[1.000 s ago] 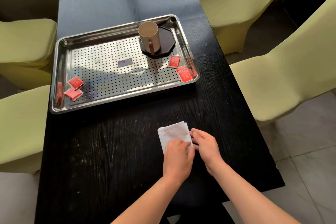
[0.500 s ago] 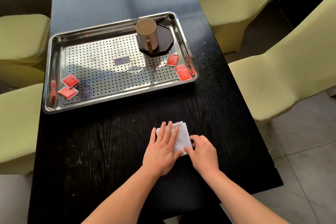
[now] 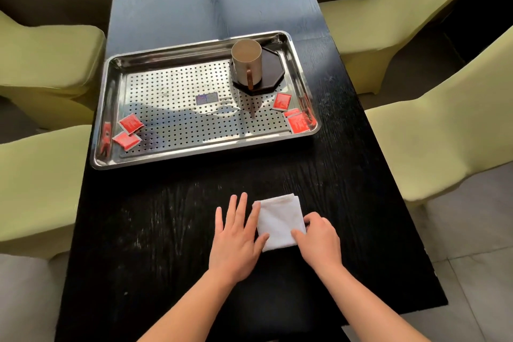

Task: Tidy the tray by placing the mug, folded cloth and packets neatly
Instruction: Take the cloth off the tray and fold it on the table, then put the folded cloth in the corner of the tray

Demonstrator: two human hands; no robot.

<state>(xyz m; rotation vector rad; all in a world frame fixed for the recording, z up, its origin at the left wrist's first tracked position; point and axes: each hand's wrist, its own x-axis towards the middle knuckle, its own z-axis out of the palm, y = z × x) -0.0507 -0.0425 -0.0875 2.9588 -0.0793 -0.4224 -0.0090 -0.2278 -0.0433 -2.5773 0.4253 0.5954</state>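
Black table (image 3: 166, 230) holds folded cloth (image 3: 277, 219), left hand (image 3: 236, 241) flat with fingers spread against its left edge, right hand (image 3: 319, 241) pinching its right edge.

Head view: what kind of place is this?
Probably a dining or tea room, home or restaurant unclear: a long black table, yellow-green chairs on both sides, and a steel tray holding a mug and red packets.

1 head view (wide-angle) — looks forward and down along the table (image 3: 166, 230), tray (image 3: 172, 97) mid-frame.
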